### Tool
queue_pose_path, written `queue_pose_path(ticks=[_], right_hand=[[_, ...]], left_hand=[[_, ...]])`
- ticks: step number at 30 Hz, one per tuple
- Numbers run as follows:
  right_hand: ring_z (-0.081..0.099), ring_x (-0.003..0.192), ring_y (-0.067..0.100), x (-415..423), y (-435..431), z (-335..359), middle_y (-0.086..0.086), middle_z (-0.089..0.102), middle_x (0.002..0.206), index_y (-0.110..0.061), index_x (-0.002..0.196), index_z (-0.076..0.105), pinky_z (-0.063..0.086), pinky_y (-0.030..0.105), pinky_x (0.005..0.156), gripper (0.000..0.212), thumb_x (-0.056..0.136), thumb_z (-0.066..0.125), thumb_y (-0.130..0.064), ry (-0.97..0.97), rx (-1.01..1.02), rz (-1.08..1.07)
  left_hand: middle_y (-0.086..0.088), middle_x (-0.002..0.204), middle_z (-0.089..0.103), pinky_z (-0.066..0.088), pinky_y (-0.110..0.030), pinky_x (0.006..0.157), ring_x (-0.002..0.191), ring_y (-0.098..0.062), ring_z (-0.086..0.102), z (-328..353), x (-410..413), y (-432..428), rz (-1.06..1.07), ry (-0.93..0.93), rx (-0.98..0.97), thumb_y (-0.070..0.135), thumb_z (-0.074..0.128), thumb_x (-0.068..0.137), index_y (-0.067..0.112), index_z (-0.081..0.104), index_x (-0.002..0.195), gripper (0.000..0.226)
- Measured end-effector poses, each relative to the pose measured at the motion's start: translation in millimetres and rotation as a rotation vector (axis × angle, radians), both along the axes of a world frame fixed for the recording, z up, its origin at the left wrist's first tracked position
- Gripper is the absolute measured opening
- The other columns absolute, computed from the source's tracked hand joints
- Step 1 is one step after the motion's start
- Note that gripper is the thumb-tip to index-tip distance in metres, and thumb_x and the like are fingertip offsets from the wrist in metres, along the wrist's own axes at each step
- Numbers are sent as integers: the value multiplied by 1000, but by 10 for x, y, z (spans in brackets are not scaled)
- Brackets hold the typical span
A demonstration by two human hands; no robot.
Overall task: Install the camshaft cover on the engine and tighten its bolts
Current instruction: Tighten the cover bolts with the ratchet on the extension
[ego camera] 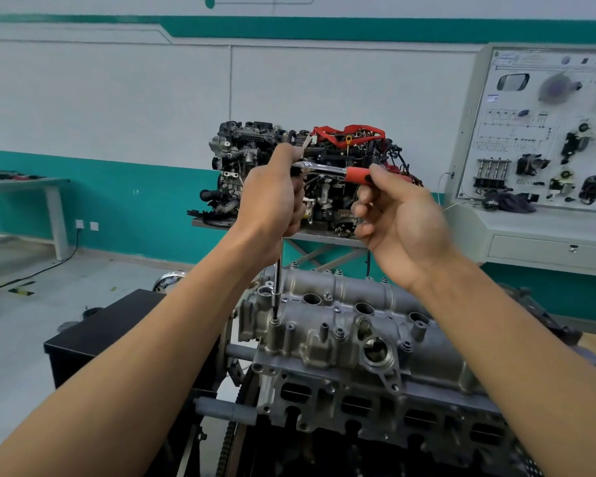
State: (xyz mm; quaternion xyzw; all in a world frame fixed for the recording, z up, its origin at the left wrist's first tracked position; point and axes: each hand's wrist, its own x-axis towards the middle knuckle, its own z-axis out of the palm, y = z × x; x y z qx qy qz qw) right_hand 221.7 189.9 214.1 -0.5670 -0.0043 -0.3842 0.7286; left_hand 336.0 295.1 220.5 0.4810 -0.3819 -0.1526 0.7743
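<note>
Grips ratchet point(324, 168) head and top of extension bar point(278, 270) in left hand point(272, 201), holding bar plumb on near-left corner bolt point(275, 320). Pinches orange handle end with right hand point(396, 222), far out, probably for leverage. Shows camshaft cover point(310, 342) seated on engine point(358, 407); tightening apparently underway.

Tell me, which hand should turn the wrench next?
Probably right. The right hand holds the wrench by its orange handle, free to swing; the left hand grips the top of the shaft, steadying it on the bolt.
</note>
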Motion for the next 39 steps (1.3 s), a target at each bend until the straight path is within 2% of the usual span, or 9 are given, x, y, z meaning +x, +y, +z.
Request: queue_pose_path(ticks=[4, 8, 10, 14, 18, 22, 25, 32, 39], right_hand=[[49, 55, 7, 23, -41, -36, -6, 55, 63, -22, 66, 77, 34, 18, 44, 38, 98, 55, -25, 6, -20, -1], [49, 57, 8, 63, -115, -52, -5, 55, 64, -18, 79, 73, 35, 19, 44, 29, 98, 53, -26, -8, 8, 32], [49, 56, 8, 128, -156, -48, -4, 54, 64, -16, 81, 67, 35, 19, 45, 27, 99, 51, -27, 0, 48, 97], [48, 57, 10, 325, -215, -11, -4, 51, 63, -14, 77, 63, 33, 19, 47, 29, 99, 50, -28, -7, 175, 223], [41, 54, 9, 512, -219, -34, -5, 45, 58, -14, 75, 63, 30, 18, 48, 28, 98, 52, -27, -56, 290, 258], [32, 49, 7, 546, -151, -144, -8, 35, 51, -20, 69, 50, 25, 19, 47, 30, 97, 58, -24, -175, 370, 176], [33, 47, 7, 450, -78, -185, -8, 35, 51, -21, 68, 45, 26, 19, 44, 30, 94, 60, -18, -276, 363, 117], [29, 46, 9, 170, 167, -130, -7, 31, 46, -21, 68, 37, 26, 22, 42, 32, 89, 54, -5, -390, 276, -16], [24, 44, 11, 54, 423, -151, -5, 28, 45, -22, 64, 36, 21, 24, 41, 37, 80, 59, 2, -471, 196, -141]], left_hand=[[8, 45, 20, 13, -22, 39, 41, -14, 12, -4, 6, -23, -6, 15, 23, 39, 48, 94, 28, 26, 41, 58], [6, 47, 19, 14, -26, 42, 43, -16, 12, -36, -61, -43, 115, -43, 3, 42, 48, 93, 28, 23, 48, 53], [6, 48, 19, 14, -28, 44, 45, -16, 13, -85, -115, -57, 183, -113, -32, 46, 49, 91, 28, 21, 52, 51], [11, 46, 20, 15, -31, 46, 45, -14, 15, -134, -179, -93, 242, -178, -72, 50, 51, 92, 26, 22, 47, 58], [10, 45, 22, 17, -28, 42, 42, -13, 17, -99, -59, -138, 214, -99, -17, 51, 52, 92, 26, 24, 45, 60], [8, 46, 19, 13, -20, 37, 39, -12, 13, -52, 127, -103, -35, 80, 45, 48, 47, 97, 29, 27, 48, 57], [7, 46, 16, 12, -17, 36, 39, -12, 10, -47, 148, -97, -111, 83, 56, 47, 45, 96, 28, 25, 49, 55], [7, 45, 17, 10, -17, 38, 39, -13, 10, -44, 40, -113, -123, 18, 52, 43, 42, 96, 27, 23, 52, 51], [6, 46, 16, 10, -19, 40, 41, -15, 9, -22, -6, -111, -85, -3, 47, 41, 42, 95, 28, 23, 48, 53]])
